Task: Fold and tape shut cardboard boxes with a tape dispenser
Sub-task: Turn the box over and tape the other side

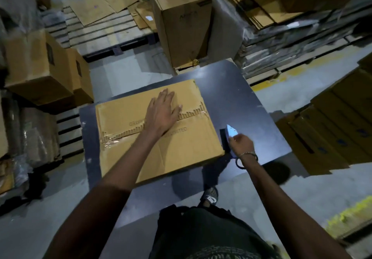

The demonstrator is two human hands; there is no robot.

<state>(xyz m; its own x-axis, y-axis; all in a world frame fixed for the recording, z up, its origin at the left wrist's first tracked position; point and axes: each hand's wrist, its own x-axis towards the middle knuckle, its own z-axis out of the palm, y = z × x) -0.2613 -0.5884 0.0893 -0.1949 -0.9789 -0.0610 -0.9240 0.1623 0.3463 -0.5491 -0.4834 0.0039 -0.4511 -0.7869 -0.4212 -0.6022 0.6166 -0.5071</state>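
A brown cardboard box (124, 115) lies on a dark table (237, 101) with its top flaps closed. Torn paper and clear tape run along the seam between the flaps. My left hand (163, 113) presses flat on the seam near the middle, fingers spread. Just off the box's right edge, my right hand (240, 143) grips a tape dispenser (228, 135) with a shiny metal side plate, held just above or on the table. Bracelets ring that wrist.
A tall upright carton (181, 20) stands beyond the table. Stacked cartons (40, 67) sit at the left, more boxes (332, 127) at the right. Wooden pallets (104, 35) with flat cardboard lie at the back. My sandalled foot (210, 196) shows below the table's near edge.
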